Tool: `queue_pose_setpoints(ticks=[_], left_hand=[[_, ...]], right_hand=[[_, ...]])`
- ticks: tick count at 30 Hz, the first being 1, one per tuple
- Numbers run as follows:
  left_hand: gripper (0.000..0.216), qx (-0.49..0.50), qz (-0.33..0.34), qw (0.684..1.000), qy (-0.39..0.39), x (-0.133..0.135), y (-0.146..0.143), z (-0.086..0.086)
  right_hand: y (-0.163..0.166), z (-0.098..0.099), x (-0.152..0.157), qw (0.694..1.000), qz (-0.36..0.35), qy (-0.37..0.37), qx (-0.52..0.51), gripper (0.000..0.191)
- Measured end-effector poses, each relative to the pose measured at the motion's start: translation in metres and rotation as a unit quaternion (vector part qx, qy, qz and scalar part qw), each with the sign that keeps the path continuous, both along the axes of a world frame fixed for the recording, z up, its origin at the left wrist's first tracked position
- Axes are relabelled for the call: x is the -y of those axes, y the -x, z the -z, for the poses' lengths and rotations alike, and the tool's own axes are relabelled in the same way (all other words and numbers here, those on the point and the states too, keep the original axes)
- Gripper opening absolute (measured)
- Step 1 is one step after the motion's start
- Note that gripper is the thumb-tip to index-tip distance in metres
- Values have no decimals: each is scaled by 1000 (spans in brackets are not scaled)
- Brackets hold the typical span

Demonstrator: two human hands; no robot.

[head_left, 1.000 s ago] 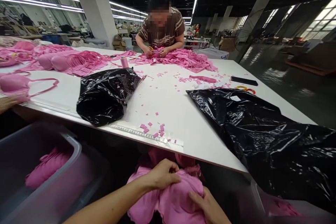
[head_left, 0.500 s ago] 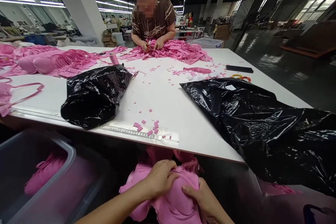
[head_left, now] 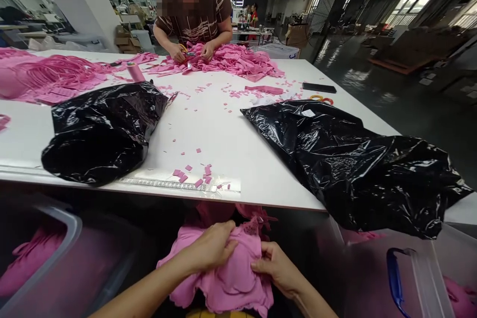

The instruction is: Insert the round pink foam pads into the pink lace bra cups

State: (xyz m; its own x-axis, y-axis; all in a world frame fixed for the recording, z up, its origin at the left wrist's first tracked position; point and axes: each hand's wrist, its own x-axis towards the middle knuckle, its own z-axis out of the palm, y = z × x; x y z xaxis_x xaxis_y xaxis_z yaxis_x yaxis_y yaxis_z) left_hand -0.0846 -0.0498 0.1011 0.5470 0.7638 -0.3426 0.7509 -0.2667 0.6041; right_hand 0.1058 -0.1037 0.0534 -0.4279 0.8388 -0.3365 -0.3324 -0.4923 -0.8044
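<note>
Below the near edge of the white table (head_left: pixel 238 129), both my hands grip a bundle of pink fabric (head_left: pixel 227 278). My left hand (head_left: pixel 208 251) is closed on its upper left part. Fingers of my right hand (head_left: pixel 274 268) are pinched into its right side. The fabric hangs between the hands and bunches up under the table edge. Across the table a person in a brown striped top (head_left: pixel 194 10) works with both hands in a heap of pink pieces (head_left: pixel 231 59).
Two black plastic bags lie on the table, one at left (head_left: pixel 100 129) and a larger one at right (head_left: pixel 354 159). Small pink scraps (head_left: pixel 194 174) lie by a taped ruler. Grey bins with pink fabric stand at left (head_left: pixel 48 258) and right (head_left: pixel 428 278). A phone (head_left: pixel 318 88) lies far right.
The view has shifted right and down, bringing the right bin with its blue handle into sight. My hands have drawn closer together on the pink fabric and regripped it.
</note>
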Motion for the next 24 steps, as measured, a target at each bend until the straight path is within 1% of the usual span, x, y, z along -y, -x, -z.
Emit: queue_pose_setpoints(ticks=[2, 4, 6, 8, 10, 11, 13, 14, 16, 18, 19, 21, 23, 24], left_hand=[[21, -13, 12, 1000, 15, 2, -5, -7], [10, -41, 36, 998, 15, 2, -10, -14], [3, -61, 54, 997, -1, 0, -13, -17], [2, -57, 42, 997, -14, -2, -15, -14], [3, -31, -9, 999, -3, -5, -16, -8], [5, -16, -37, 999, 9, -5, -16, -5], [7, -2, -70, 997, 24, -6, -17, -2], [6, -7, -66, 998, 19, -7, -17, -3], [4, -33, -22, 999, -5, -6, -18, -8], [4, -48, 28, 998, -16, -7, -18, -16], [6, -43, 40, 998, -11, -7, -18, -18], [9, -13, 31, 999, 18, -9, -17, -20], [11, 19, -3, 999, 46, -10, -16, -17], [13, 29, -19, 998, 55, -11, -15, -15]], right_hand=[[1, 4, 2, 1000, 2, -9, 22, 32], [2, 5, 4, 999, -15, -15, 29, 31], [0, 2, 4, 999, -39, -14, 16, 34], [-1, -2, 3, 999, -47, -23, -1, 42], [-2, -3, 3, 998, -32, -54, 24, 50], [-2, -2, 3, 995, -19, -75, 58, 48], [0, 4, 4, 982, 8, -115, 152, 34], [2, 7, 6, 971, 15, -131, 198, 32], [5, 14, 9, 956, 14, -151, 252, 41], [7, 16, 12, 949, 0, -166, 269, 45], [7, 15, 13, 947, -3, -171, 271, 45], [5, 10, 16, 948, 17, -174, 266, 35], [2, 5, 17, 948, 63, -170, 262, 23], [1, 2, 19, 945, 83, -171, 265, 23]])
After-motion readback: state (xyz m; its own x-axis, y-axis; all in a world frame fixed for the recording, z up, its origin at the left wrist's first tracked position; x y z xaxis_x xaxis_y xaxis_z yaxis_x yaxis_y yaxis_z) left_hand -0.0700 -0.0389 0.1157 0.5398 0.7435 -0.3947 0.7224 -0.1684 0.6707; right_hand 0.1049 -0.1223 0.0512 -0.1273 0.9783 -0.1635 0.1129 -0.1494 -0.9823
